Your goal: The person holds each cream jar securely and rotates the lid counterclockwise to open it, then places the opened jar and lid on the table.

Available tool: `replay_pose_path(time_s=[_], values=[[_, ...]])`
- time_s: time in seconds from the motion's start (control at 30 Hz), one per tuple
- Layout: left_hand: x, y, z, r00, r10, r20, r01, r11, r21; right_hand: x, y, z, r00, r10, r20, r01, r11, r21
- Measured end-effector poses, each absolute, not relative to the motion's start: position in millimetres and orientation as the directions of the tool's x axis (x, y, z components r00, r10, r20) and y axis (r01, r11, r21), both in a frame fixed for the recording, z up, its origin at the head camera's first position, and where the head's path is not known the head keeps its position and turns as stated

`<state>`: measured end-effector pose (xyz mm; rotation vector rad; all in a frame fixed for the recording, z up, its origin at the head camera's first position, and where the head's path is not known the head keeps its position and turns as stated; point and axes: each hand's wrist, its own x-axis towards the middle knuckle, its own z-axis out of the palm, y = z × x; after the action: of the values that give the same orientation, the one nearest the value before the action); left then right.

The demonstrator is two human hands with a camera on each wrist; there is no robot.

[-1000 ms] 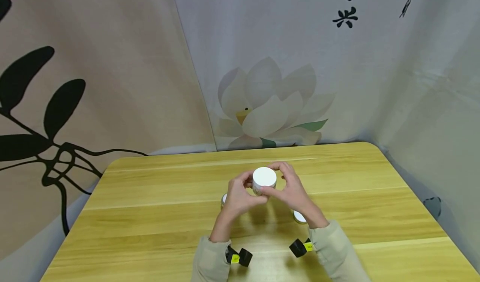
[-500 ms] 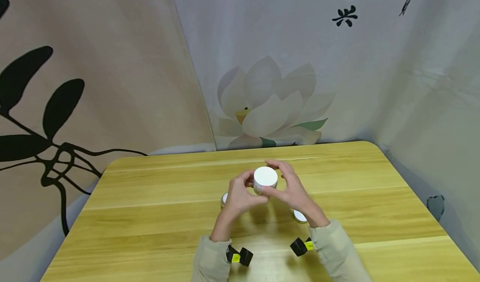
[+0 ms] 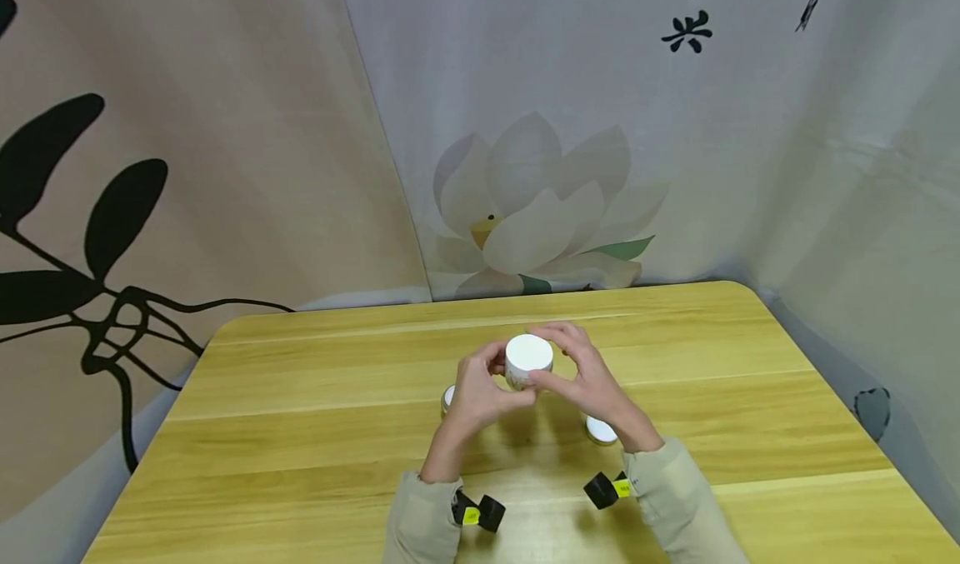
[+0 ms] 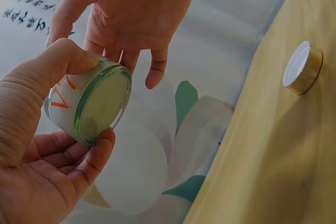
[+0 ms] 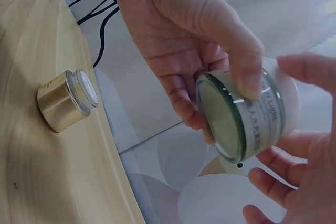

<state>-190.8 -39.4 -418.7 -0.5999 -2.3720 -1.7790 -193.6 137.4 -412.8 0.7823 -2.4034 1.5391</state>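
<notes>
Presently, the white-lidded jar [image 3: 528, 366] is held above the surface [image 3: 337, 381], in the middle of the scene. From the left, the left hand [image 3: 482, 387] grips its glass body between thumb and fingers; from the right, the right hand [image 3: 590, 382] is spread rather wide around the lid [image 3: 528, 349], but I cannot tell how firmly its fingertips touch. What matters, I believe, is the axis from base to lid, which points roughly upward, with the right hand nearer the lid. A gold jar [image 5: 60, 102] stands to the left, and a low gold cap [image 4: 308, 73] lies to the right
</notes>
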Motion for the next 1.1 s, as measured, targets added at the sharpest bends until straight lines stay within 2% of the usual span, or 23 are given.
replay_pose_path(time_s=[0.07, 0.2, 0.33, 0.5, 0.63, 0.83, 0.93, 1.1], values=[[-191, -39, -419, -0.910, 0.246, 0.333, 0.388, 0.227, 0.893, -193, 137, -413, -0.835, -0.341, 0.431, -0.534, 0.320, -0.782], [-197, -39, -428, -0.906, 0.248, 0.342, 0.398, 0.234, 0.887, -193, 135, -412, -0.865, -0.304, 0.399, -0.488, 0.325, -0.810], [-190, -40, -417, -0.905, 0.249, 0.344, 0.402, 0.240, 0.884, -196, 135, -416, -0.885, -0.271, 0.379, -0.455, 0.332, -0.826], [-179, -40, -395, -0.901, 0.258, 0.347, 0.407, 0.230, 0.884, -196, 136, -416, -0.847, -0.309, 0.432, -0.521, 0.325, -0.790], [-178, -40, -394, -0.904, 0.258, 0.340, 0.400, 0.233, 0.887, -195, 137, -416, -0.819, -0.355, 0.451, -0.559, 0.312, -0.769], [-178, -40, -393, -0.911, 0.248, 0.329, 0.385, 0.231, 0.893, -194, 133, -416, -0.887, -0.283, 0.365, -0.451, 0.357, -0.818], [-178, -41, -392, -0.913, 0.247, 0.324, 0.380, 0.231, 0.895, -196, 132, -416, -0.902, -0.251, 0.351, -0.425, 0.375, -0.824], [-177, -41, -391, -0.909, 0.251, 0.332, 0.389, 0.228, 0.893, -196, 135, -416, -0.856, -0.301, 0.421, -0.508, 0.339, -0.792]])
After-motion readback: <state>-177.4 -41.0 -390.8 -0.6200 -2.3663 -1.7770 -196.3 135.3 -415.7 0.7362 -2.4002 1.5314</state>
